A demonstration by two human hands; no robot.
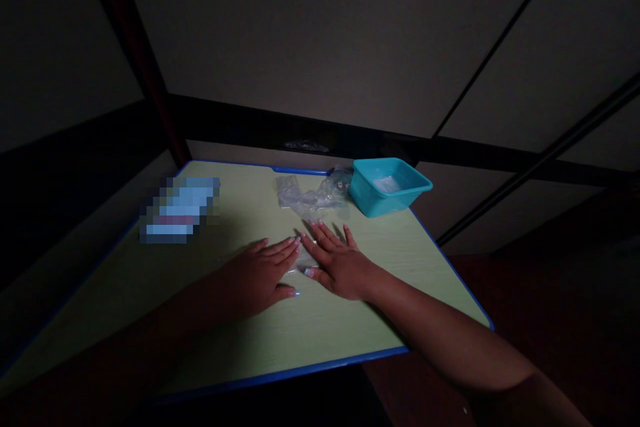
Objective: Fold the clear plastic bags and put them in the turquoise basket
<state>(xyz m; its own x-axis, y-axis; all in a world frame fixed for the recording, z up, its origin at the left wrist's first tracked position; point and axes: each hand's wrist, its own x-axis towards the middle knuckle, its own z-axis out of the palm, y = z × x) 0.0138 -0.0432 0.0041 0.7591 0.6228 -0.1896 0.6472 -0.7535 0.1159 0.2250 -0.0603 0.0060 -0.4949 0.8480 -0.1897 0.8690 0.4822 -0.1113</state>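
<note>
A pale green tabletop [360, 320] with a blue edge stands in a dim room, its far side close to a light panelled wall [300, 33] crossed by a dark band. Reddish floor [480, 293] shows to the right.

The person's left hand [263, 270] and right hand [343, 267] lie palm down near the middle, fingertips pointing toward each other. The left arm comes in from the near left, the right arm [440, 340] from the near right. Both grips are released: the fingers are extended and somewhat spread, closed around nothing. A clear plastic piece [304, 259] lies flat between and partly under the hands, both of which touch it.

Beyond the hands, crumpled clear plastic [313, 201] lies spread on the tabletop, reaching up to a turquoise basin [375, 201] at the far right. Inside the basin sits something whitish [387, 184]. At the far left lies a pale blue object [180, 210], blurred into blocks, so what it is cannot be told.

The hands cover part of the flat piece, and its outline is hard to make out. Shadow swallows much of the left forearm, and the tabletop's near left part runs out of view.
</note>
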